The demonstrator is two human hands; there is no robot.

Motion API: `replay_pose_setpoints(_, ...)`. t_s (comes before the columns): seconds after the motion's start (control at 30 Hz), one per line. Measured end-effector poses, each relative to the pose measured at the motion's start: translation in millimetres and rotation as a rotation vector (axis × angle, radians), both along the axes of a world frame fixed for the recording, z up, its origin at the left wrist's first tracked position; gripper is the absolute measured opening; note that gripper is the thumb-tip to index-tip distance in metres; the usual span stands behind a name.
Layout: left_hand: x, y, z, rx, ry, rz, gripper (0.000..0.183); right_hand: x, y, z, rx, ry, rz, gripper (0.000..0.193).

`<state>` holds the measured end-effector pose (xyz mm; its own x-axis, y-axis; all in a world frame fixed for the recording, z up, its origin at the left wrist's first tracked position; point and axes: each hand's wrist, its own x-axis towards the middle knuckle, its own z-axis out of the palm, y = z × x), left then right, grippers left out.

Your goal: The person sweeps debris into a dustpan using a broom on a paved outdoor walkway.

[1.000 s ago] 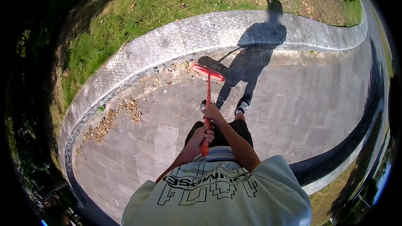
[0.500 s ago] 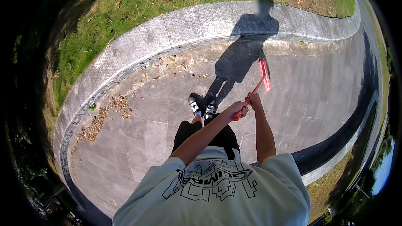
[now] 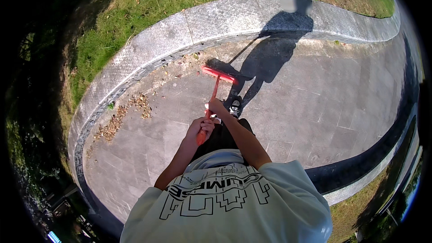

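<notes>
A red broom [image 3: 215, 89] stretches out ahead of me, with its wide head [image 3: 219, 74] just short of the low curved wall. The handle's end is in my left hand [image 3: 200, 128], whose fingers are wrapped round it. Farther up the handle, my right hand [image 3: 216, 107] is also closed on it. Whether the bristles touch the paving cannot be made out. Heaps of dry brown leaves [image 3: 112, 125] lie to the left of my hands, along the foot of the wall. Scattered leaf bits lie between the heaps and the broom head.
The low stone wall [image 3: 216, 21] curves round the far and left sides of the paved ground [image 3: 288, 112]. Grass [image 3: 153, 6] lies beyond it. A shaded edge [image 3: 351, 171] bends round on the right. My shoe [image 3: 235, 108] stands near the handle, and my shadow [image 3: 272, 54] falls across the paving.
The broom head has swung from the right of my feet over to the left, and both hands have moved left with the handle still gripped. My shadow now sits farther right.
</notes>
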<state>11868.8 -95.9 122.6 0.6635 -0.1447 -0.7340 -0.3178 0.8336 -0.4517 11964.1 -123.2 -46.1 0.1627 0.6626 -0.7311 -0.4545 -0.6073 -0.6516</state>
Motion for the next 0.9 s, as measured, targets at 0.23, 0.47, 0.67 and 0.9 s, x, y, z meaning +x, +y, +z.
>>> replay_pose_setpoints(0.23, 10, -27, 50, 0.126, 0.047, -0.177, 0.02, 8, -23, 60, -0.051, 0.011, -0.063, 0.018)
replay_pose_setpoints(0.47, 68, -96, 3, 0.204, -0.144, -0.593, 0.011, 90, -141, 60, -0.251, -0.132, -0.341, 0.015)
replay_pose_setpoints(0.67, 141, -169, -31, 0.384, -0.192, -0.891, 0.008, 167, -266, -19, -0.268, -0.052, -0.728, 0.012)
replay_pose_setpoints(0.9, 125, -175, -54, 0.236, -0.023, -0.715, 0.007, 137, -260, -37, -0.34, -0.065, -0.584, 0.013)
